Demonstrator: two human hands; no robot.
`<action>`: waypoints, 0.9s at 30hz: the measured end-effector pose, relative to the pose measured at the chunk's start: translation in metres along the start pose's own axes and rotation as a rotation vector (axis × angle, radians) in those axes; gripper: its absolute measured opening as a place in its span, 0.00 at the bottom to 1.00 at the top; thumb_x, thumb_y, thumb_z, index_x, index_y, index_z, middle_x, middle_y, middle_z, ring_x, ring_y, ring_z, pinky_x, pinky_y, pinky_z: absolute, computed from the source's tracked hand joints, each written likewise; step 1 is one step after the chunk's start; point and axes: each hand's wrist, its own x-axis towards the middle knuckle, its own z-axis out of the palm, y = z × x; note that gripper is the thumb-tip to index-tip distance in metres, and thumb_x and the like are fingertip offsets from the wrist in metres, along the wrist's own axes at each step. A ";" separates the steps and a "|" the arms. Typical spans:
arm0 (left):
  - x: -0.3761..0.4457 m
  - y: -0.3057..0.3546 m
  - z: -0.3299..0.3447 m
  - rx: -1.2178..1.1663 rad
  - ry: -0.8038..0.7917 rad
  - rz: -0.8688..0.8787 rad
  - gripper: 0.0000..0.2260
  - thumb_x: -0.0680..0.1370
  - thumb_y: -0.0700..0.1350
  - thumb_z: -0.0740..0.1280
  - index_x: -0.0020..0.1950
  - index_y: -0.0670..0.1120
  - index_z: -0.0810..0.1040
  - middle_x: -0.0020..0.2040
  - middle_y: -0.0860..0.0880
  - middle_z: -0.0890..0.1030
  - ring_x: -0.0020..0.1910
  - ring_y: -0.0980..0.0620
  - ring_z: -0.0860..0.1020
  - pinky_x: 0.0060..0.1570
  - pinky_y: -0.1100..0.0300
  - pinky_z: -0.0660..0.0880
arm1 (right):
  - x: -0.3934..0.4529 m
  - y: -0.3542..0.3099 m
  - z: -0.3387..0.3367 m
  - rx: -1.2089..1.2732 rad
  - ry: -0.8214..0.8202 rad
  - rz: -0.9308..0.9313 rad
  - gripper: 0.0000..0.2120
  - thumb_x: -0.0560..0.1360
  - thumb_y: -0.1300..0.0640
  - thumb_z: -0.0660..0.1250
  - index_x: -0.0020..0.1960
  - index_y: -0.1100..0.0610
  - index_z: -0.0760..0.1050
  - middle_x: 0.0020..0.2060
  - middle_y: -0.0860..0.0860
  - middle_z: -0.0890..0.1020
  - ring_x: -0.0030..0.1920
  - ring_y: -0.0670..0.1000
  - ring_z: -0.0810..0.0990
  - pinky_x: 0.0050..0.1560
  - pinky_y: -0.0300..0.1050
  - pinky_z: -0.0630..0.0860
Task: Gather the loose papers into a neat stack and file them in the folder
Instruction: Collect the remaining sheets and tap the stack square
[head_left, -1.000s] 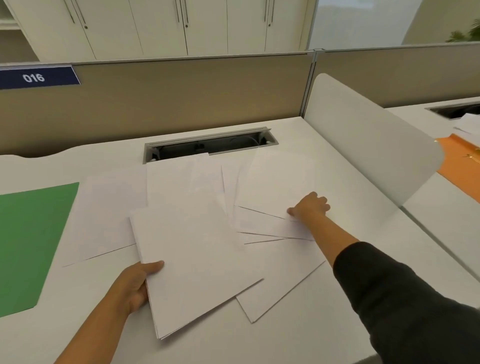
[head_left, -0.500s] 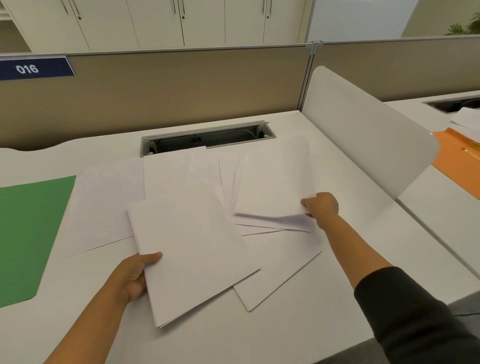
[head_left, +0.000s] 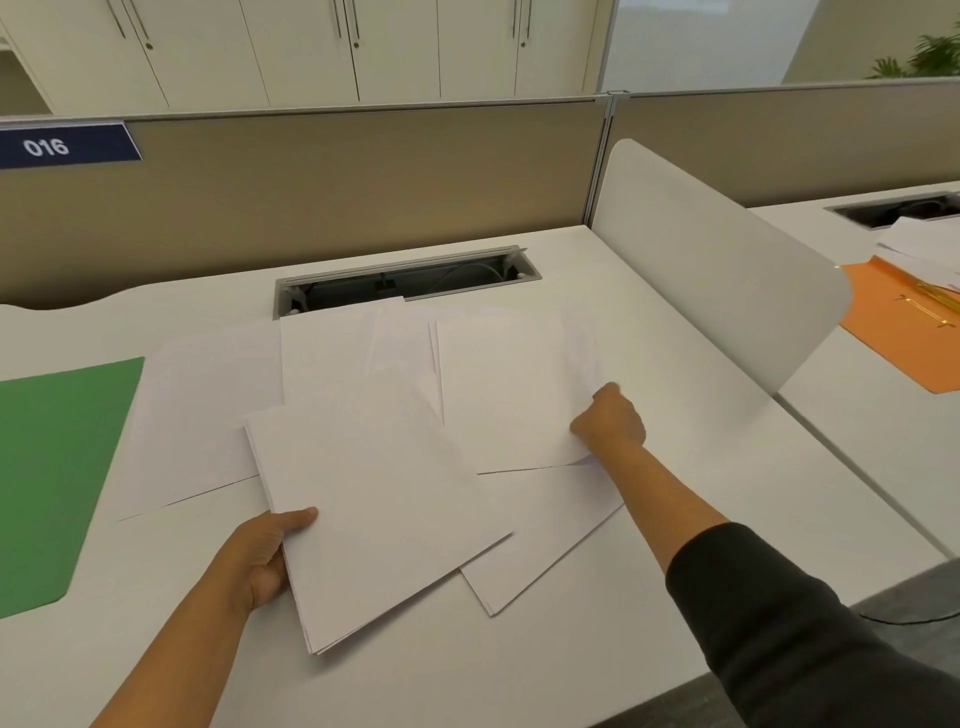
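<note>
Since half a second ago, the sheet (head_left: 511, 395) pinched in the right hand (head_left: 609, 423) has been drawn nearer and lowered, so that it now lies flatter over the fanned papers; a second ago that hand was only resting on the sheets. The left hand (head_left: 260, 556) has stayed where it was, its grip closed on the near-left edge of the gathered stack (head_left: 374, 514), thumb on top.

The fingers of the left hand are hidden beneath the stack. The right hand's fingertips are covered by the sheet, though the grip is plainly pinched on its near-right corner. The green folder (head_left: 57, 467), left of the left grip, is cut off by the frame edge.

The papers are blank white and lie on the white bench (head_left: 519, 665): loose sheets (head_left: 208, 415) are spread between and beyond the two grips, one (head_left: 540, 540) protruding from under the stack below the right grip.
</note>
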 end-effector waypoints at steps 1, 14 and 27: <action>0.000 -0.001 -0.001 0.004 -0.001 0.000 0.05 0.75 0.33 0.63 0.46 0.40 0.75 0.30 0.45 0.84 0.36 0.44 0.82 0.50 0.44 0.73 | 0.001 -0.001 -0.003 0.091 -0.002 0.012 0.16 0.72 0.64 0.64 0.59 0.63 0.68 0.46 0.57 0.77 0.47 0.59 0.79 0.39 0.44 0.69; -0.002 -0.002 0.000 0.012 -0.022 0.005 0.05 0.76 0.33 0.62 0.46 0.40 0.75 0.28 0.45 0.84 0.31 0.45 0.83 0.53 0.44 0.71 | -0.006 -0.052 -0.060 0.473 0.126 -0.246 0.06 0.73 0.64 0.60 0.43 0.65 0.75 0.38 0.56 0.77 0.35 0.55 0.76 0.41 0.50 0.80; -0.008 0.005 -0.004 -0.185 -0.045 0.002 0.23 0.76 0.60 0.60 0.54 0.40 0.77 0.35 0.42 0.86 0.43 0.43 0.82 0.41 0.50 0.76 | -0.067 -0.035 0.011 0.515 -0.387 -0.300 0.05 0.76 0.60 0.63 0.46 0.62 0.76 0.41 0.55 0.78 0.40 0.53 0.76 0.35 0.40 0.74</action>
